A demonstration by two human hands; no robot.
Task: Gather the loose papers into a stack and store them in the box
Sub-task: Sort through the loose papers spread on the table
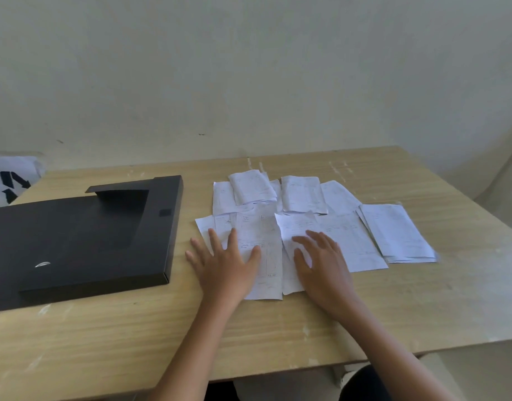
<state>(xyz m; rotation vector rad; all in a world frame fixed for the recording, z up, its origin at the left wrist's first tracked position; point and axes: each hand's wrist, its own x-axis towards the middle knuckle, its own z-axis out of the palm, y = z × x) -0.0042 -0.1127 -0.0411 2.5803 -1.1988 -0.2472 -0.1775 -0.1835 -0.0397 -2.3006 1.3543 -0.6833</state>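
Several white printed papers lie spread and overlapping on the wooden table, right of centre. A flat black box lies at the left with its lid flap folded open. My left hand rests flat with fingers spread on the nearest left sheet. My right hand lies palm down, fingers apart, on a sheet beside it. Neither hand grips a paper.
A pale wall stands just behind the table. A white bag with black markings sits at the far left beyond the table's edge. The table's front edge runs close to my body, with bare wood between it and the papers.
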